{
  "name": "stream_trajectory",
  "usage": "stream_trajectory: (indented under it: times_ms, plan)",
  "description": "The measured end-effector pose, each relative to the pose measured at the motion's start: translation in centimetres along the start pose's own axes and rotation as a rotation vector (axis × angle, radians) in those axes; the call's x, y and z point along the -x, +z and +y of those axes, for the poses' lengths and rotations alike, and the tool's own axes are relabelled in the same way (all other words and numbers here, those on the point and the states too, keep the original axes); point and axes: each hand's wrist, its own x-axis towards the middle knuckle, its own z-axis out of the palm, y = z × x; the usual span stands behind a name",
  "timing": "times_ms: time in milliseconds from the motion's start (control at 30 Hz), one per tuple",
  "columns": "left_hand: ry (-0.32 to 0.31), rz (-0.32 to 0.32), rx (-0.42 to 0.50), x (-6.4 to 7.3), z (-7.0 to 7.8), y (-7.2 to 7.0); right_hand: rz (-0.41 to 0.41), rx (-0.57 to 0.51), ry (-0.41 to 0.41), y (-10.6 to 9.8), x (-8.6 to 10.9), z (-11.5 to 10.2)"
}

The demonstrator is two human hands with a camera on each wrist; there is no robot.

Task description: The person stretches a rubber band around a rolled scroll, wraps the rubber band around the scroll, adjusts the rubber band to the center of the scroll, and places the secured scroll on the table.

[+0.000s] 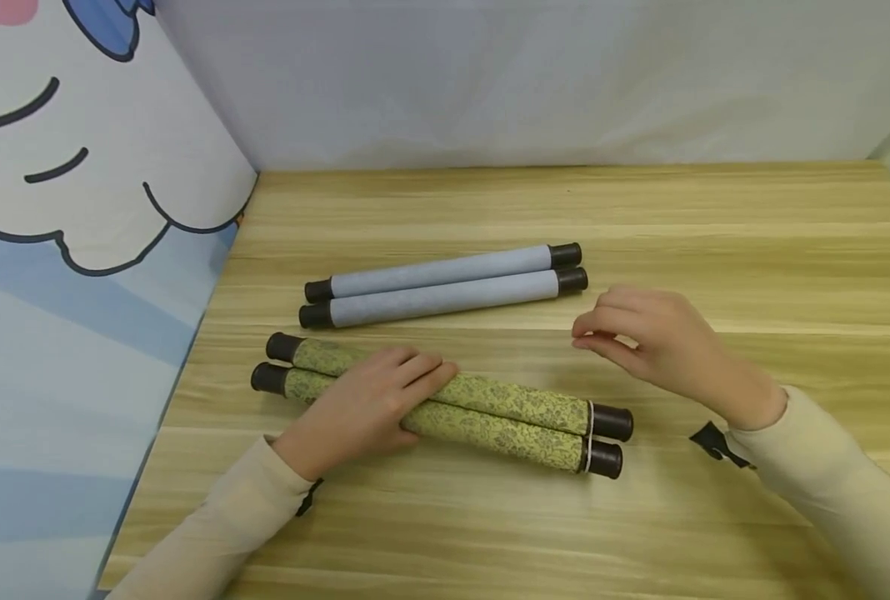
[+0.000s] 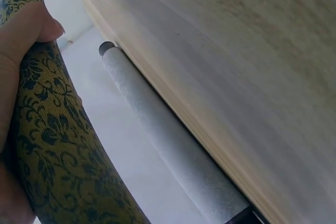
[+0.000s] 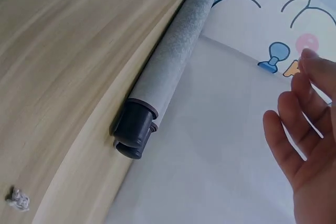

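A yellow-green scroll with a dark floral pattern [image 1: 516, 403], rolled from both ends into two parallel rolls with dark end knobs, lies slanted across the table. My left hand [image 1: 366, 408] grips it left of its middle, the thumb on the near side. In the left wrist view the thumb bends over the patterned cloth [image 2: 58, 129]. A white cord [image 1: 591, 437] crosses both rolls near the right knobs. My right hand [image 1: 651, 342] is raised to the right of the scroll, fingers loosely bent, thumb near the fingertips, with nothing visible between them.
Behind the patterned scroll lies a pale blue-grey scroll [image 1: 445, 296], also in two rolls with dark knobs. In the right wrist view, a small white knot [image 3: 19, 199] shows against the wood-grain table [image 1: 715, 217]. A printed cloth [image 1: 55, 350] borders the left; a white curtain [image 1: 527, 83] hangs behind.
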Motion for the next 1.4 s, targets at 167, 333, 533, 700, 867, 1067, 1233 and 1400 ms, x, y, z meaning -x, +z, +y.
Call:
stream_trajectory:
  times_ms: [167,333,533,700,867,1067,1233,1400]
  plan:
    - [-0.03,0.005,0.017,0.2,-0.3,0.1,-0.059,-0.049,-0.008,-0.7,0.6,-0.1]
    - [-0.063,0.002,0.027,0.4,-0.6,0.0,-0.101,-0.071,-0.023,-0.8,1.4,-0.4]
    - [-0.108,-0.007,0.035,0.5,-1.0,0.1,-0.13,-0.103,-0.05,-0.4,2.0,-1.3]
    - [-0.124,0.004,0.054,0.5,-1.2,0.3,-0.114,-0.02,-0.133,0.3,1.8,-2.0]
    - [-0.114,-0.011,0.041,0.6,-1.2,0.2,-0.032,0.115,-0.278,1.2,1.3,-2.7]
    - [-0.102,-0.015,-0.008,0.7,-1.3,-0.1,0.052,0.164,-0.361,1.6,1.3,-3.4]
    - [-0.118,-0.039,-0.008,0.7,-1.3,-0.3,0.054,0.15,-0.382,1.8,1.5,-3.7]
    - [-0.146,-0.061,0.009,0.7,-1.2,-0.7,0.126,0.136,-0.294,1.4,1.6,-3.4]
